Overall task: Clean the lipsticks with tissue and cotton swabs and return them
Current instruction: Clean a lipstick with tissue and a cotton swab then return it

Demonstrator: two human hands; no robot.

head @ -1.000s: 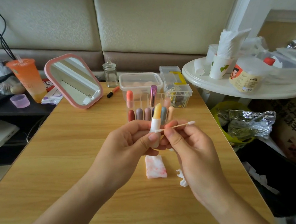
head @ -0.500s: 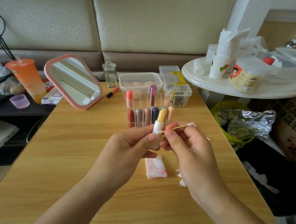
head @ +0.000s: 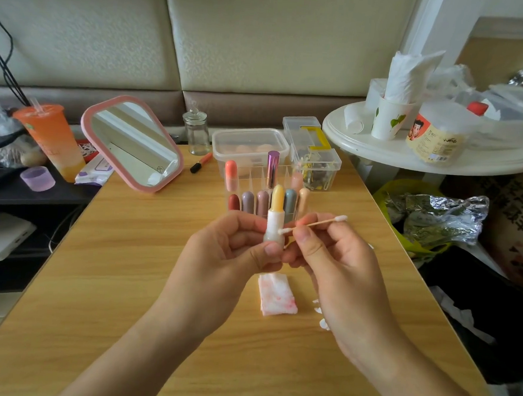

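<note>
Lipstick [head: 275, 214] base hidden by left hand [head: 220, 256]; swab [head: 323, 222] touches it.

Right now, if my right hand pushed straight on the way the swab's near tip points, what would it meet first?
The white tube of the yellow lipstick, held upright in your left hand. The cotton swab your right hand pinches seems to touch it, though depth is unclear.

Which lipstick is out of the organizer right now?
The yellow lipstick with the white tube, gripped by the left hand, cotton swab against it; the others stand in the clear organizer.
</note>
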